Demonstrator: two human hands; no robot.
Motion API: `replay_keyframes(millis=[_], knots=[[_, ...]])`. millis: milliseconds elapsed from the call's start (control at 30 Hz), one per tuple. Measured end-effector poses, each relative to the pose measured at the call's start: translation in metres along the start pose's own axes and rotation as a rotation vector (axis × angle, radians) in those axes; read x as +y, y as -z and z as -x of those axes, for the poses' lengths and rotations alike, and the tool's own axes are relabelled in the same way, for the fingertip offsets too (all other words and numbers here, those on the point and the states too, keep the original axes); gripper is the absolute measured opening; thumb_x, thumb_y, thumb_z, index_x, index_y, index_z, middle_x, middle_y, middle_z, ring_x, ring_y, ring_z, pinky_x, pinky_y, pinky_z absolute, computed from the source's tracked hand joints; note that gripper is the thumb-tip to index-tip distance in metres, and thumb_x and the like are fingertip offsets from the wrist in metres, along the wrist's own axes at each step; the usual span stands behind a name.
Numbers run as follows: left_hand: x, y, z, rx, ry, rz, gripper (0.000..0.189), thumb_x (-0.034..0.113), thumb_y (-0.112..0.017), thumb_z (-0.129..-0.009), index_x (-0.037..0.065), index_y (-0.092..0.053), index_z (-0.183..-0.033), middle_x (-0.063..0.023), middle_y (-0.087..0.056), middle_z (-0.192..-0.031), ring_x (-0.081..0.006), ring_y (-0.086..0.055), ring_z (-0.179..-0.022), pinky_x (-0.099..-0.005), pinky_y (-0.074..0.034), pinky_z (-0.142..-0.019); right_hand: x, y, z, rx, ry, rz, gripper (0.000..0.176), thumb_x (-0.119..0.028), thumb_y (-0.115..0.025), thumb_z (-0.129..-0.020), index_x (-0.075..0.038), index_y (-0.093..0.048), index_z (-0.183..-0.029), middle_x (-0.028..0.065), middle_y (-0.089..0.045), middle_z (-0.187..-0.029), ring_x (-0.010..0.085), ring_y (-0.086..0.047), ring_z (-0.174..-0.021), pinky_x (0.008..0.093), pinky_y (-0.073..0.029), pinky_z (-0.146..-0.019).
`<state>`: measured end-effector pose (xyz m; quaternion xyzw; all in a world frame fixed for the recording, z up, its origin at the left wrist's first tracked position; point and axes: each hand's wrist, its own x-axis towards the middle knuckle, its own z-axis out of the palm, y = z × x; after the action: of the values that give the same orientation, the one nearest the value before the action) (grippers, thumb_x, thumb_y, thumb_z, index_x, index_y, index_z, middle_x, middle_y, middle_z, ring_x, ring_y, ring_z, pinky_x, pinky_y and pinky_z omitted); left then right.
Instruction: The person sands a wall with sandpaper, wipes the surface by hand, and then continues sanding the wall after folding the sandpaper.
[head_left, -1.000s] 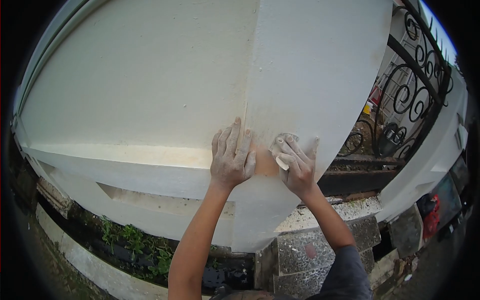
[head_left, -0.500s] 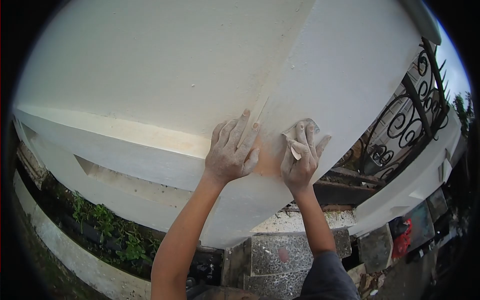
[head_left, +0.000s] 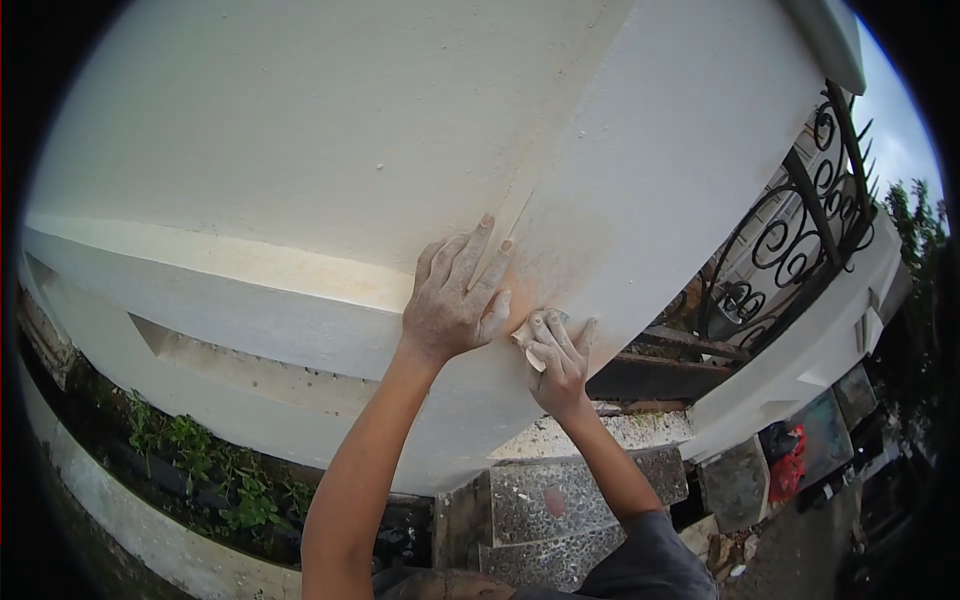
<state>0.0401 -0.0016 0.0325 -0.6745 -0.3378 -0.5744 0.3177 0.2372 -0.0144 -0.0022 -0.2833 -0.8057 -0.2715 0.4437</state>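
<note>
My left hand [head_left: 455,300], coated in pale dust, lies on the white wall [head_left: 330,120] beside its corner edge, fingers apart and holding nothing. To its right and slightly lower, my right hand [head_left: 560,360] presses a folded piece of sandpaper [head_left: 534,352] flat against the wall's other face. Most of the sheet is hidden under the fingers. Around and above the right hand the surface shows a brownish, smudged patch [head_left: 545,265].
A black wrought-iron fence [head_left: 790,250] stands at the right. Below are speckled stone steps [head_left: 555,500], a red bag [head_left: 787,465] and green plants [head_left: 245,490] along a ditch. A recessed slot [head_left: 250,365] runs in the lower wall.
My right hand has moved down and to the left with the sandpaper, uncovering the smudged patch. My left hand stays at nearly the same spot on the wall. The view has shifted slightly.
</note>
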Motion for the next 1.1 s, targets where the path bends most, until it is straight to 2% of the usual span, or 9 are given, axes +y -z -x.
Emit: replay_keyframes(millis=[200, 333, 400, 500, 600, 733, 933, 1033, 1100], knots=[[0.0, -0.001, -0.001, 0.011, -0.001, -0.008, 0.054, 0.019, -0.058, -0.072, 0.002, -0.05, -0.123, -0.0216, -0.045, -0.132, -0.0328, -0.053, -0.101, -0.0439, -0.039, -0.087, 0.008, 0.016, -0.085, 0.343, -0.092, 0.062, 0.01, 0.003, -0.052, -0.084, -0.006, -0.051, -0.086, 0.0165, -0.061, -0.113, 0.0343, -0.047, -0.121, 0.0613, -0.005, -0.105], [0.0, -0.003, 0.001, 0.029, 0.007, 0.022, 0.052, 0.016, -0.057, -0.072, 0.002, -0.051, -0.122, -0.0208, -0.046, -0.132, -0.0321, -0.053, -0.101, -0.0433, -0.039, -0.087, -0.001, -0.008, 0.011, 0.001, -0.017, -0.015, 0.014, 0.0, -0.057, -0.081, -0.013, -0.052, -0.085, 0.013, -0.064, -0.108, 0.0354, -0.051, -0.116, 0.0616, -0.006, -0.105], [0.0, -0.001, 0.0, 0.01, 0.007, 0.029, 0.051, 0.016, -0.056, -0.072, 0.002, -0.051, -0.122, -0.0202, -0.046, -0.132, -0.0317, -0.052, -0.101, -0.0431, -0.039, -0.088, 0.012, 0.004, 0.001, 0.03, 0.082, 0.021, 0.013, 0.001, -0.058, -0.081, -0.01, -0.052, -0.085, 0.0118, -0.064, -0.109, 0.0329, -0.052, -0.115, 0.0607, -0.006, -0.105], [0.0, -0.003, 0.001, 0.009, 0.0, 0.024, 0.051, 0.014, -0.056, -0.073, 0.002, -0.051, -0.122, -0.0196, -0.046, -0.132, -0.031, -0.052, -0.102, -0.043, -0.039, -0.088, 0.019, 0.027, -0.072, 0.229, -0.018, 0.093, 0.01, -0.003, -0.059, -0.082, -0.011, -0.052, -0.083, 0.0103, -0.064, -0.109, 0.0304, -0.055, -0.112, 0.0599, -0.007, -0.106], [0.001, -0.005, 0.005, 0.005, 0.041, 0.023, 0.051, 0.016, -0.057, -0.071, 0.008, -0.053, -0.122, -0.0158, -0.047, -0.132, -0.0277, -0.052, -0.103, -0.0427, -0.038, -0.09, 0.004, 0.008, -0.058, 0.26, -0.083, 0.064, 0.012, -0.001, -0.059, -0.081, -0.009, -0.051, -0.083, 0.0111, -0.063, -0.112, 0.0329, -0.051, -0.117, 0.0601, -0.008, -0.105], [0.0, -0.003, 0.003, 0.003, 0.045, 0.023, 0.052, 0.016, -0.058, -0.07, 0.01, -0.054, -0.122, -0.0143, -0.047, -0.132, -0.0269, -0.052, -0.103, -0.0424, -0.037, -0.091, 0.006, -0.008, 0.016, -0.037, 0.078, 0.083, 0.012, 0.001, -0.057, -0.081, -0.01, -0.053, -0.086, 0.0132, -0.062, -0.113, 0.031, -0.049, -0.119, 0.0604, -0.007, -0.106], [0.0, -0.002, 0.002, 0.037, 0.047, 0.039, 0.051, 0.016, -0.058, -0.07, 0.011, -0.055, -0.121, -0.0143, -0.047, -0.132, -0.0263, -0.053, -0.102, -0.0421, -0.038, -0.09, 0.013, 0.014, -0.077, 0.294, -0.052, 0.143, 0.011, 0.003, -0.054, -0.083, -0.007, -0.053, -0.089, 0.0158, -0.061, -0.113, 0.0339, -0.047, -0.12, 0.0613, -0.007, -0.105], [0.0, 0.0, 0.001, 0.015, 0.054, 0.05, 0.049, 0.015, -0.058, -0.071, 0.01, -0.055, -0.12, -0.014, -0.048, -0.131, -0.0262, -0.053, -0.102, -0.0421, -0.038, -0.09, 0.0, -0.008, -0.007, 0.08, 0.003, 0.047, 0.011, 0.0, -0.057, -0.082, -0.009, -0.051, -0.084, 0.0163, -0.062, -0.11, 0.0337, -0.047, -0.12, 0.0623, -0.007, -0.104], [0.002, 0.0, 0.002, 0.019, 0.053, 0.054, 0.049, 0.015, -0.057, -0.071, 0.009, -0.055, -0.12, -0.0141, -0.048, -0.131, -0.0267, -0.053, -0.102, -0.0423, -0.038, -0.09, 0.011, 0.001, -0.013, 0.082, 0.057, 0.113, 0.012, -0.002, -0.058, -0.082, -0.011, -0.051, -0.085, 0.0145, -0.063, -0.111, 0.0308, -0.051, -0.117, 0.061, -0.007, -0.105]])
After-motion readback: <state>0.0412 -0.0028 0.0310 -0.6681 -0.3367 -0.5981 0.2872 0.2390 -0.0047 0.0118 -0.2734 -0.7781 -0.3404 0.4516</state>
